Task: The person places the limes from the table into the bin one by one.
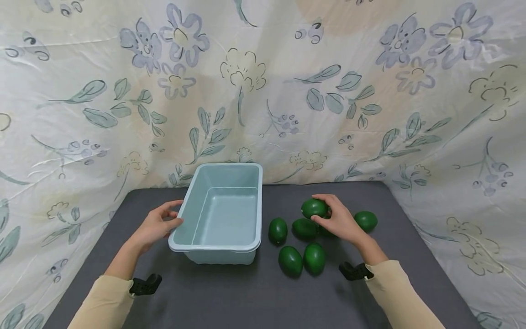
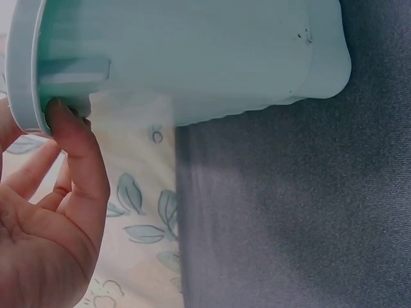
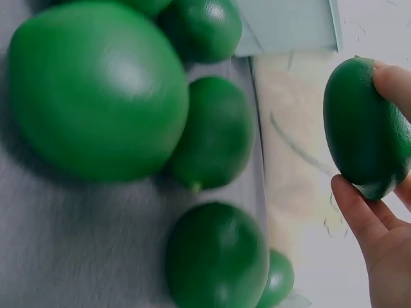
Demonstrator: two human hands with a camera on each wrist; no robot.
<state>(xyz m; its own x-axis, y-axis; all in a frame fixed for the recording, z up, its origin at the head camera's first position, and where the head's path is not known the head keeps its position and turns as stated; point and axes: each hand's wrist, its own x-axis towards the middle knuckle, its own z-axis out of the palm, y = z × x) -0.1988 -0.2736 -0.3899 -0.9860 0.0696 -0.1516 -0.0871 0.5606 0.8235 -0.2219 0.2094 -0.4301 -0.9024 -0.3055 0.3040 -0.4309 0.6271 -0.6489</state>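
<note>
Green fruit [image 1: 313, 208], long axis roughly sideways, was pinched in our right grip [image 1: 342, 220]; leftward lay the tub [image 1: 226, 214], which our left grip [image 1: 157, 223] held.

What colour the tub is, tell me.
The tub is pale blue-green, inside and out; the head view shows it best.

Head looks down; close wrist views share bin [image 1: 228, 217].

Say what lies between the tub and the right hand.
In the head view, loose green fruits lie there on the dark table, besides the held fruit in the right hand.
</note>
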